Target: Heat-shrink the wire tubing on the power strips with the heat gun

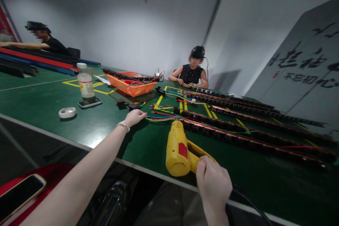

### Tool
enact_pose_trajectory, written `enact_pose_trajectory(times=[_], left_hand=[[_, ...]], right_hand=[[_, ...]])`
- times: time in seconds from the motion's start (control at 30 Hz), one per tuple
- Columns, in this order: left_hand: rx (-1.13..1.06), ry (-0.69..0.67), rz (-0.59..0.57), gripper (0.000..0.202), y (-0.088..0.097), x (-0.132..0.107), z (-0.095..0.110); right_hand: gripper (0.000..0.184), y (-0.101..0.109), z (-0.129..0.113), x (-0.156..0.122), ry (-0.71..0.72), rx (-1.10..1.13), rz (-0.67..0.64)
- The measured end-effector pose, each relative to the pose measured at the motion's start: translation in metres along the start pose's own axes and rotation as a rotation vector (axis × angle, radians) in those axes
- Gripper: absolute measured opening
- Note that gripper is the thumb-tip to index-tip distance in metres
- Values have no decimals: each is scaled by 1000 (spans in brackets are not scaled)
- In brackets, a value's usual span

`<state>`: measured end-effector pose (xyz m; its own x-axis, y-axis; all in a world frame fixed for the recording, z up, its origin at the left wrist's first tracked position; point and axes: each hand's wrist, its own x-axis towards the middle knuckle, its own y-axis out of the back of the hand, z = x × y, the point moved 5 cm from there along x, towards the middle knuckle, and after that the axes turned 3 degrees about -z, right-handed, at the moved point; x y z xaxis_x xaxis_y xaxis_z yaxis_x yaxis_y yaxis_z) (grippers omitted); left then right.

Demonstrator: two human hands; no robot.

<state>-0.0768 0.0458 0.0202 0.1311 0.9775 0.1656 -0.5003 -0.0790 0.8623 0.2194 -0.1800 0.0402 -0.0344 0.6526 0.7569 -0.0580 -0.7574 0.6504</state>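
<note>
My right hand [214, 182] is closed round the handle of a yellow heat gun [178, 149] whose nozzle points away toward the wires. My left hand [135, 117] reaches far across the green table [39, 106], fingers curled, knuckles up, at the ends of a bundle of coloured wires [161, 117]. What the fingers grip, if anything, is hidden under the hand. The wires lead into long black power strips [238, 130] lying side by side to the right.
An orange tray [132, 90] with black parts, a plastic bottle [85, 81], a phone [90, 102] and a tape roll [67, 112] lie on the left. A person [192, 73] sits opposite; another person [45, 40] at far left. A second phone [19, 192] rests near my lap.
</note>
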Motion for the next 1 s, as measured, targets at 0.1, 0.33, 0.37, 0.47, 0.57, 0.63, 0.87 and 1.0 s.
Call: enact_pose_trajectory(times=[0.1, 0.33, 0.37, 0.47, 0.57, 0.63, 0.87, 1.0], left_hand=[[7, -14, 4, 53, 0, -1, 1], [50, -19, -10, 51, 1, -2, 4], [50, -17, -10, 51, 1, -2, 4], [40, -28, -9, 52, 0, -2, 4], [23, -74, 10, 46, 0, -1, 4], [16, -102, 16, 41, 0, 0, 3], [-84, -167, -6, 35, -3, 2, -2], [-118, -189, -2, 33, -4, 3, -4]], right_hand=[[34, 2, -11, 0, 2, 23, 3], [29, 1, -42, -3, 59, 160, -32], [29, 1, -46, -3, 58, 177, -36], [31, 3, -59, -4, 36, 227, -49], [34, 2, -74, -3, 21, 286, -72], [35, 0, -82, -2, 19, 324, -82], [35, -5, -90, 0, 45, 392, -89], [35, -5, -85, 2, 58, 415, -83]])
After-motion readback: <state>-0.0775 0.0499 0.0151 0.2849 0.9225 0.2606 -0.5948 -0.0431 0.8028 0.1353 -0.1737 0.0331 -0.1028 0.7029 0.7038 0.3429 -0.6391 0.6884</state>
